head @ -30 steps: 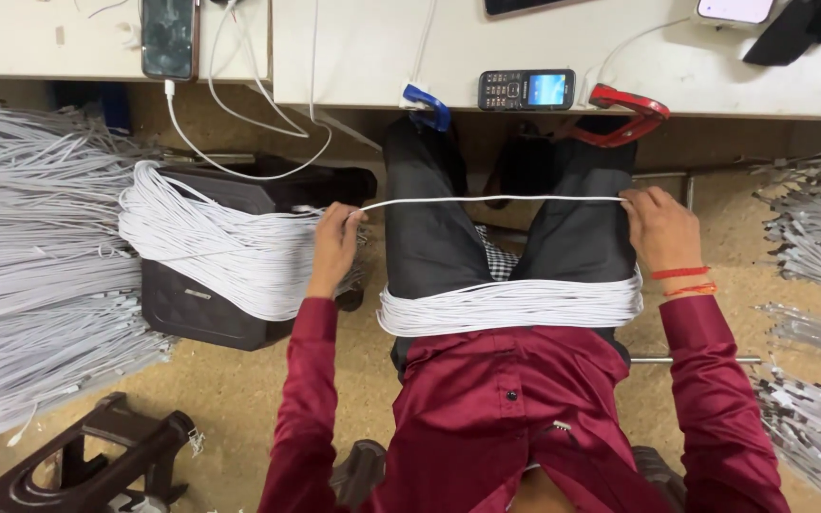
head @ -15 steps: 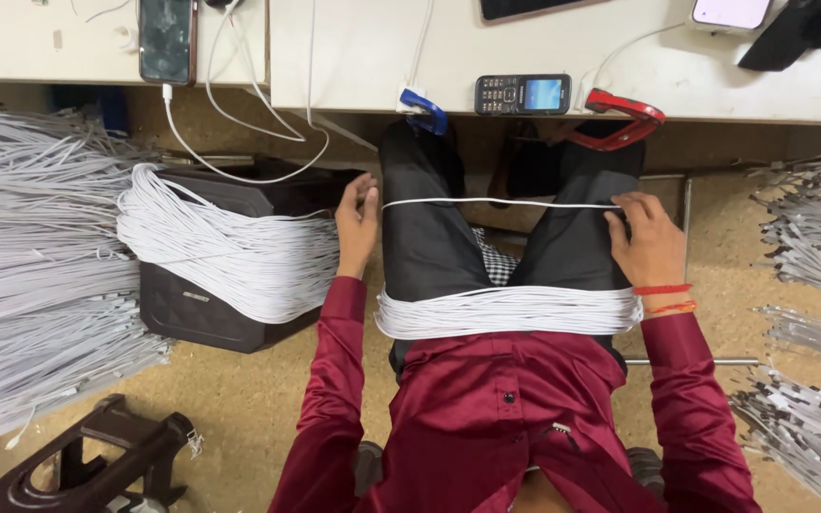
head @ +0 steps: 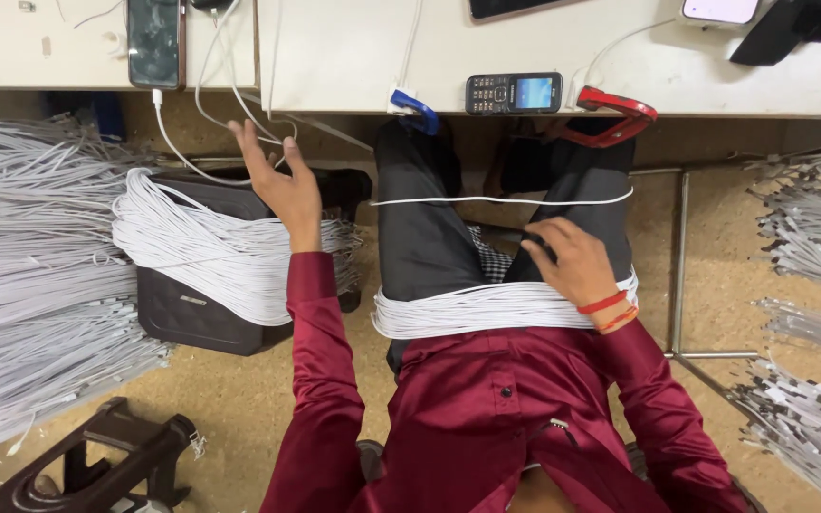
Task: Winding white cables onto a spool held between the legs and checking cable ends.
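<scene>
White cable (head: 486, 200) lies slack across both knees, thin, light and floppy.
Right hand (head: 572, 261) rests fingers-down on the thigh, its grip hidden; left hand (head: 282, 180) hangs wide open above the cable bundle (head: 211, 252). Best pinched near an end, I'd judge.

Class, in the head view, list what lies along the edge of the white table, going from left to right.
Black smartphone → blue clamp → keypad phone → red clamp → white phone.
</scene>
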